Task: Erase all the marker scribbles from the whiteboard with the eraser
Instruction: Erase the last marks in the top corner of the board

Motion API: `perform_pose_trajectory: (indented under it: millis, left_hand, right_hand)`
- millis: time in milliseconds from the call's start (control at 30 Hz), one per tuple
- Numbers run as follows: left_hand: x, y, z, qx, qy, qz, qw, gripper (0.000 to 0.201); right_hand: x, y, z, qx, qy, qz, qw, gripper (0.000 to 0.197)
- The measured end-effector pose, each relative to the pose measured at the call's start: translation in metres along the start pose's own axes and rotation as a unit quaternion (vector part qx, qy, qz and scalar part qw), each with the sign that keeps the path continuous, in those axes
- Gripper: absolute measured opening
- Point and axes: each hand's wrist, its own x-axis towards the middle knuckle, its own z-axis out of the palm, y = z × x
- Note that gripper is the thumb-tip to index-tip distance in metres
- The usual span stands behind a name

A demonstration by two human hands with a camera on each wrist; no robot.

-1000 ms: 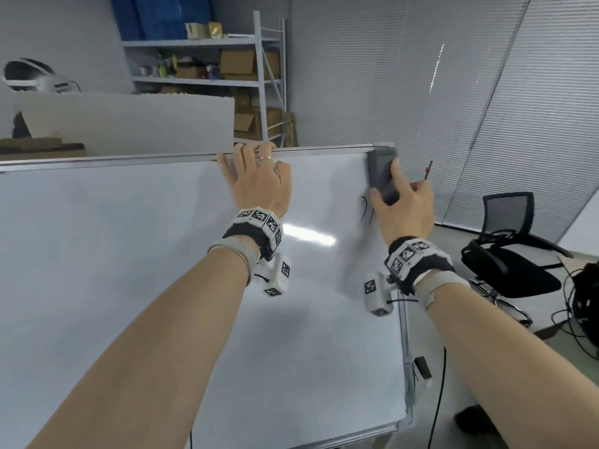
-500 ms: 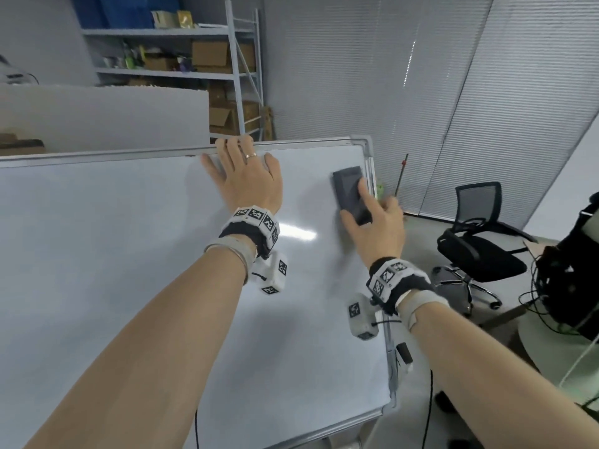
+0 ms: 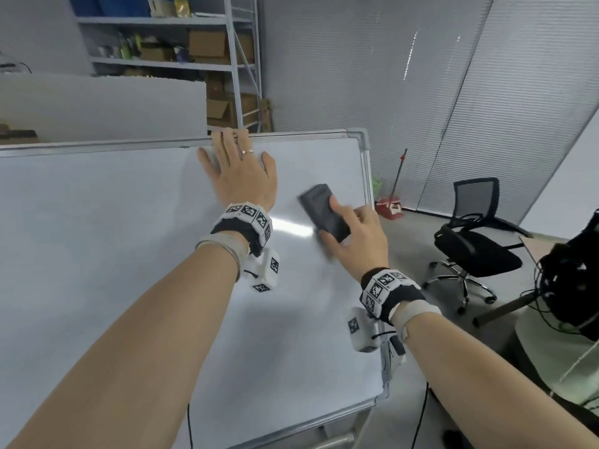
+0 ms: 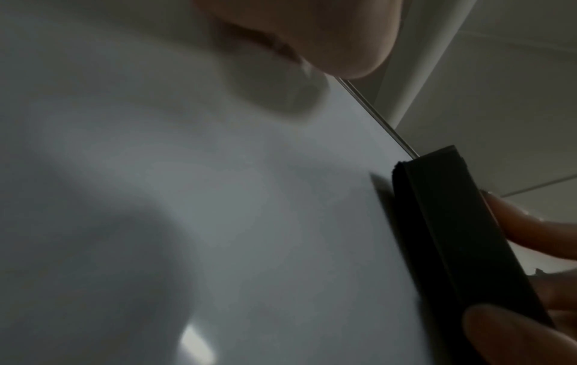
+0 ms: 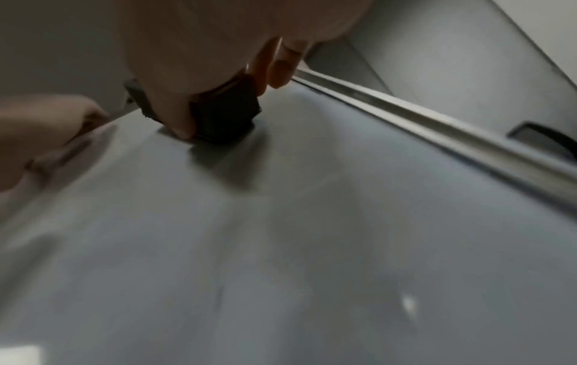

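Observation:
A large whiteboard (image 3: 97,254) with a metal frame fills the left and middle of the head view, and I see no scribbles on it. My right hand (image 3: 353,234) grips a dark grey eraser (image 3: 324,212) and presses it flat on the board near the right edge, tilted. The eraser (image 4: 462,234) shows as a black block on the right of the left wrist view, and in the right wrist view the eraser (image 5: 224,116) sits under my fingers. My left hand (image 3: 240,176) lies flat on the board with its fingertips at the top frame.
The board's right frame rail (image 3: 368,176) runs close beside the eraser. A black office chair (image 3: 476,241) stands on the floor to the right. A red broom (image 3: 393,196) leans by the blinds. Metal shelves (image 3: 194,59) with boxes stand behind the board.
My right hand has slid the eraser down and left from the board's top right corner. The dark scribble seen beside it a second ago is gone. My left hand has stayed at the top edge.

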Motion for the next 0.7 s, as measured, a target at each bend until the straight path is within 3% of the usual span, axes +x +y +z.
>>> perform_pose_trajectory:
  millis: [67, 167, 233, 367, 400, 500, 533, 700]
  left_hand:
    - [0.002, -0.002, 0.000, 0.009, -0.010, 0.012, 1.000, 0.062]
    - [-0.004, 0.006, -0.002, 0.018, -0.016, 0.016, 1.000, 0.066]
    - [-0.008, 0.011, -0.002, 0.021, -0.009, 0.011, 1.000, 0.068]
    - [-0.005, 0.002, -0.002, 0.021, -0.007, 0.012, 1.000, 0.067]
    - [-0.004, -0.001, -0.002, 0.023, -0.008, 0.021, 0.999, 0.066]
    - [-0.006, -0.003, -0.002, 0.029, -0.009, 0.040, 0.999, 0.066]
    - [-0.008, -0.001, -0.001, 0.030, -0.006, 0.038, 0.999, 0.067]
    - [-0.008, -0.003, -0.001, 0.027, 0.001, 0.020, 0.999, 0.068]
  right_hand:
    - [0.011, 0.006, -0.007, -0.018, -0.014, -0.003, 1.000, 0.062]
    - [0.017, 0.013, -0.014, -0.027, 0.039, 0.069, 0.997, 0.061]
    - [0.006, 0.010, -0.009, -0.013, 0.053, 0.070, 0.996, 0.058]
    - [-0.013, 0.012, -0.005, -0.039, -0.029, -0.077, 0.996, 0.054]
    - [-0.008, 0.016, -0.008, -0.049, -0.028, -0.070, 0.996, 0.053]
    - [0.006, 0.022, -0.014, -0.017, 0.031, 0.067, 0.997, 0.052]
    - [0.004, 0.021, -0.012, -0.008, 0.044, 0.082, 0.996, 0.052]
    - [-0.026, 0.013, 0.003, 0.007, -0.016, -0.049, 0.999, 0.054]
